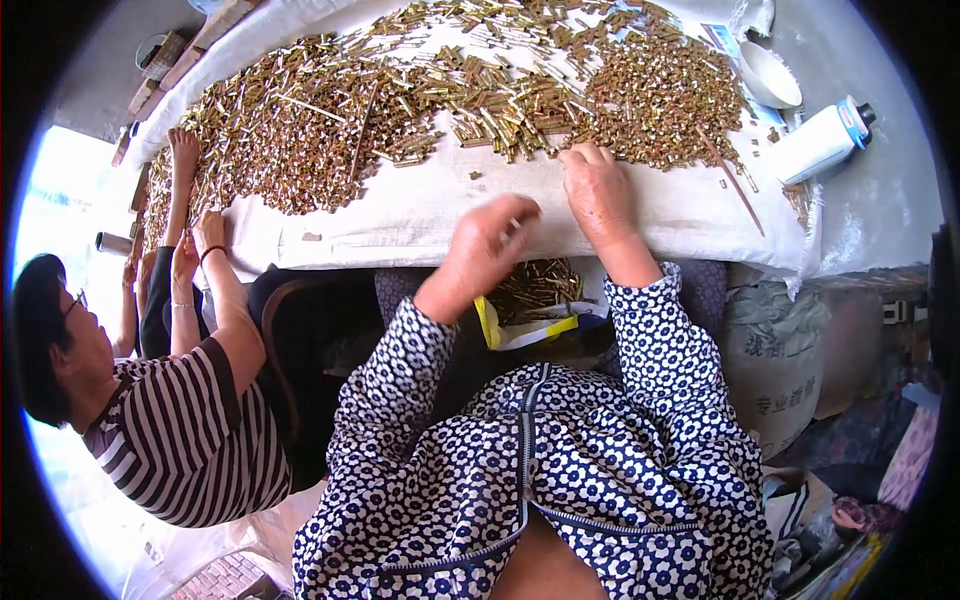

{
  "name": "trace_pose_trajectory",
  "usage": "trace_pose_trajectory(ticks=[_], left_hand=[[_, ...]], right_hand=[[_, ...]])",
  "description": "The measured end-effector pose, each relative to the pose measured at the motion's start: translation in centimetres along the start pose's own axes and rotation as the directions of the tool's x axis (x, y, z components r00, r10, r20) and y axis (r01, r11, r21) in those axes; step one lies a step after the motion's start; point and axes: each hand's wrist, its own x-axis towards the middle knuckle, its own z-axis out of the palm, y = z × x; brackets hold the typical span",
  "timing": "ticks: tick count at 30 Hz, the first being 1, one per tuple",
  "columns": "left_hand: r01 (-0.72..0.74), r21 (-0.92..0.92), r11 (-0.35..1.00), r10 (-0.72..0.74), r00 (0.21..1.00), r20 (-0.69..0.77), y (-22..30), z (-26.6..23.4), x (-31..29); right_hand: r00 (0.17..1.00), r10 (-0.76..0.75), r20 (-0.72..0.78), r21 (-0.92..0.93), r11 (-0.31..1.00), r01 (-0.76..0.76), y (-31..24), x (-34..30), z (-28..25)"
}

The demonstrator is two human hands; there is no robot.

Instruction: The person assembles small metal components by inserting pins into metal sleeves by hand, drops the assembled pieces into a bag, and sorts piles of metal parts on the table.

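Left hand (483,248) blurred, half-curled over near edge of counter (350,228); right hand (598,195) at brass-coloured metal pieces (655,105); can't tell either grip.

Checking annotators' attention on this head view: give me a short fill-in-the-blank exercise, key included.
1. The hand at the edge of the heaped metal pieces is the person's ____ one.
2. The blurred hand is the ____ one.
3. The co-worker's shirt is patterned with ____.
4. The person's jacket has a ____ print.

Missing words: right; left; stripes; floral.
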Motion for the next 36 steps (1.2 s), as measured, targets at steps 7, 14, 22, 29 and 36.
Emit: trace_pose_trajectory(ticks=[7,14,22,29,36], left_hand=[[0.028,0.560,0.828,0.074,0.985,-0.157,-5.2,-3.4,7.8],[-0.174,0.790,0.588,0.206,0.977,0.062,-7.4,-3.1,8.8],[0.255,-0.258,0.932,-0.304,0.936,-0.175,-3.7,-2.3,4.5],[0.297,-0.800,0.522,-0.514,0.857,-0.017,-1.9,-0.9,0.9],[0.289,-0.827,0.482,-0.511,0.859,0.001,-1.3,0.1,-0.1]], right_hand=[[0.994,-0.040,-0.101,0.032,0.999,0.043,0.1,-0.1,0.4],[0.995,-0.044,-0.089,0.068,0.996,0.050,-0.5,-0.5,-0.6],[0.988,0.157,0.010,0.774,0.625,-0.107,-1.1,-1.9,-0.4],[0.969,0.128,0.213,0.904,0.350,-0.245,-3.9,-3.1,-2.3],[0.944,0.174,0.281,0.916,0.245,-0.318,-4.4,-4.0,-2.0]])
